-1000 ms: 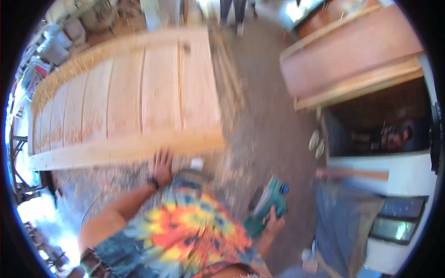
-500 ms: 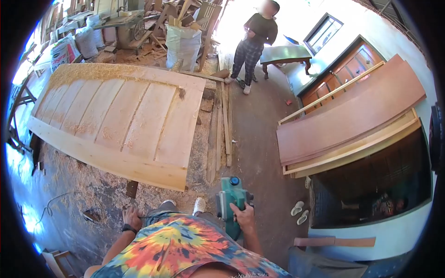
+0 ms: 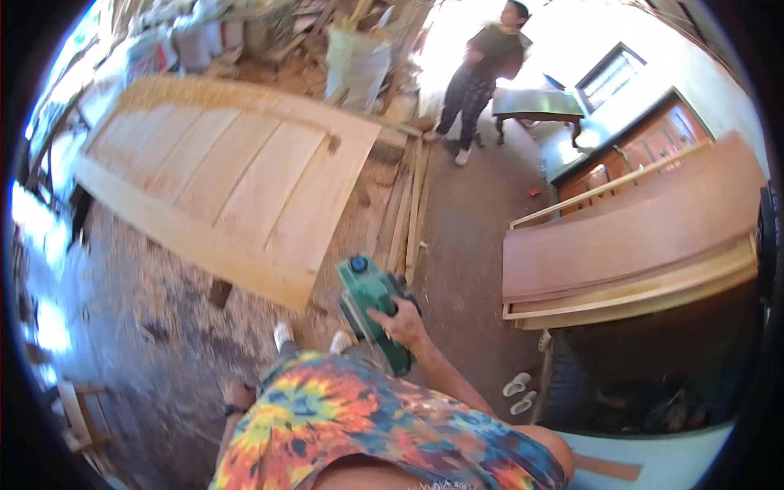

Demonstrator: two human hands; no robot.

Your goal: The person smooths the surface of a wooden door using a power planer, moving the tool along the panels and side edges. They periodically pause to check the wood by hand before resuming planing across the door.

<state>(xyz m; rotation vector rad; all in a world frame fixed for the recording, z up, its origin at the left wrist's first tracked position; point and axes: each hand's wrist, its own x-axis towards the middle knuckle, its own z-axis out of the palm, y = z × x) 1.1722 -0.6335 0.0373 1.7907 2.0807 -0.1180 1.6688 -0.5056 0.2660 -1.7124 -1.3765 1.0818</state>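
Observation:
My right hand [image 3: 400, 322] is wrapped round the handle of a green electric planer [image 3: 365, 284]. The planer is held up in the air in front of my body, to the right of my feet. Low at my left side hangs my left hand [image 3: 237, 394], beside my shorts; it is blurred, and its fingers do not show clearly. Ahead and to the left lies a panelled wooden door [image 3: 245, 184], raised above the floor. Sawdust and wood shavings [image 3: 175, 94] cover its far edge. The planer is apart from the door, near its closest right corner.
A person [image 3: 486, 73] stands at the back near a small table [image 3: 535, 102]. Long wood strips [image 3: 406, 208] lie beside the door. Flat panels [image 3: 621, 229] lean at the right. A filled sack [image 3: 357, 65] stands behind. Sandals [image 3: 520, 392] and shavings lie on the floor.
My right hand has raised the planer and swung it left, towards the door. The planer is now tilted. My view has turned and my left hand has dropped slightly lower.

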